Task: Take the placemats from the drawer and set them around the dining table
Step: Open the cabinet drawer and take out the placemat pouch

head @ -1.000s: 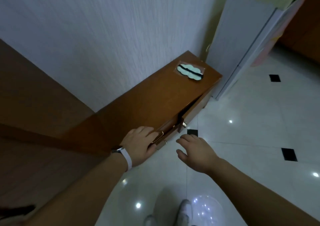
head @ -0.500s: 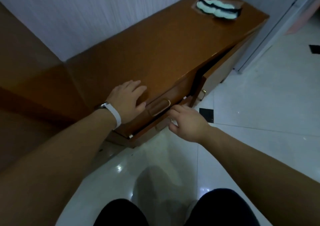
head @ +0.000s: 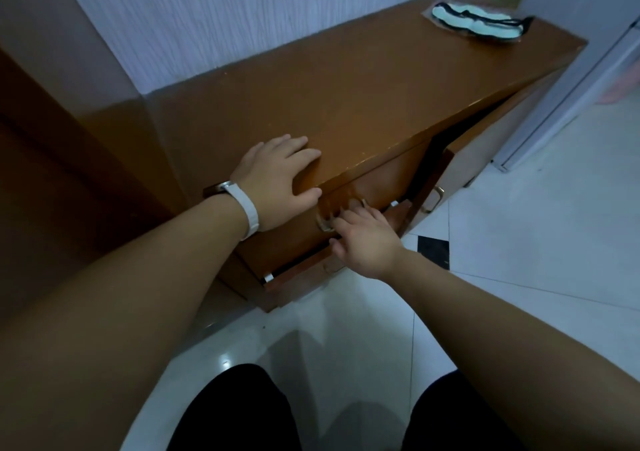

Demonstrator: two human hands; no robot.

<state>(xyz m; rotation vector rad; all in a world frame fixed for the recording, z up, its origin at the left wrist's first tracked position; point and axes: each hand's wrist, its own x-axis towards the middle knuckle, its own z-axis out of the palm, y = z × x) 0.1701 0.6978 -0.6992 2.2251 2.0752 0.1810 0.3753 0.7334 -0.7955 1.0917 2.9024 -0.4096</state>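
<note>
Now | my left hand (head: 277,182) flat on the cabinet top (head: 363,97), frame centre | my right hand (head: 365,239) seemingly curled round the drawer handle (head: 325,223) | drawer (head: 374,187) not yet pulled out; placemats unseen, probably inside | fetching and laying remain.

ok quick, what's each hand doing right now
left hand: open, flat on the cabinet top
right hand: closed, fingers curled round the drawer handle

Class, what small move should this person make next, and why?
Probably pull the right hand straight back to slide the drawer open: its fingers curl round the handle, the drawer looks closed, and the left hand presses flat on the cabinet top.
</note>
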